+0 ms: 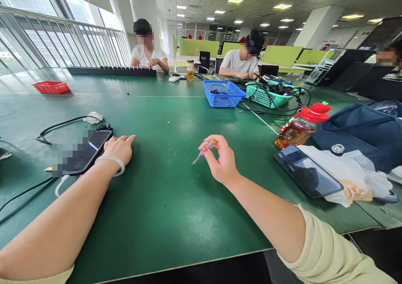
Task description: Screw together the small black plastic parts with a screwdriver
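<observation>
My right hand (221,160) is raised over the green table (176,217), fingertips pinching a small screwdriver (204,151). It has a clear handle, a gold-coloured end cap and a thin tip pointing down to the left. On the table's left side rests my left hand (119,151), a pale band round its wrist. Its fingers are stretched out and partly hidden, and nothing shows in them. Against that hand's left side lies a black phone (91,152) with a white cable at its lower end; whether the hand touches it I cannot tell.
Black cable (47,135) and crumpled tissue (93,117) lie left, below a red tray (51,87). Blue basket (224,95) and green basket (264,95) with tangled cables stand ahead. Right are a drink bottle (298,129), another phone (307,171) and a dark bag (361,133). Co-workers sit opposite.
</observation>
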Demonstrator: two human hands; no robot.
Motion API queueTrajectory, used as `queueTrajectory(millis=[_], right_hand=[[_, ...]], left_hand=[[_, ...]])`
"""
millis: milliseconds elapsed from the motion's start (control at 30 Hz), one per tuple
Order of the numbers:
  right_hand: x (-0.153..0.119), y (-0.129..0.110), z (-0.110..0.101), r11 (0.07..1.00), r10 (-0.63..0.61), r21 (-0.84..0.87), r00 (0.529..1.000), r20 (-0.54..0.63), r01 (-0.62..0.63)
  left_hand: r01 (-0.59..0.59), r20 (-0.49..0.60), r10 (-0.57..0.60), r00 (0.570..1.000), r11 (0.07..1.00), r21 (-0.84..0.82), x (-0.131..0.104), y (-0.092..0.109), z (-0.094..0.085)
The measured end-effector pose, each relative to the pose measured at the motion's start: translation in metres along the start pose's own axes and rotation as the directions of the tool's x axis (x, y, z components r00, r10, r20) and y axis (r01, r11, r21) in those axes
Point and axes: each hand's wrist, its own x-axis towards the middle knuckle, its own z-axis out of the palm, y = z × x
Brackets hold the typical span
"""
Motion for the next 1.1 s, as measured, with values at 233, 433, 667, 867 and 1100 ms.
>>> queueTrajectory(millis=[233, 433, 667, 867, 1100], right_hand=[[0.0, -0.001, 0.0, 1.0, 0.031, 0.003, 0.999, 0.012, -0.031], [0.001, -0.002, -0.001, 1.0, 0.02, 0.003, 1.0, 0.018, -0.02], [0.001, -0.003, -0.001, 1.0, 0.022, -0.013, 0.999, 0.027, -0.022], [0.0, -0.003, -0.001, 1.0, 0.028, -0.012, 0.999, 0.031, -0.028], [0.001, -0.003, -0.001, 1.0, 0.022, -0.006, 0.999, 0.033, -0.022]], left_hand=[[-0.031, -0.073, 0.028, 0.997, 0.999, -0.044, 0.001, -0.005, 0.001], [-0.084, -0.078, 0.084, 0.993, 0.996, -0.005, 0.002, -0.013, 0.005], [-0.042, -0.112, 0.04, 0.993, 0.999, -0.017, -0.005, -0.009, -0.006], [-0.067, -0.024, 0.067, 0.997, 0.998, 0.003, -0.009, -0.01, -0.007], [0.005, -0.021, -0.005, 1.0, 1.0, 0.007, -0.011, -0.005, -0.014]])
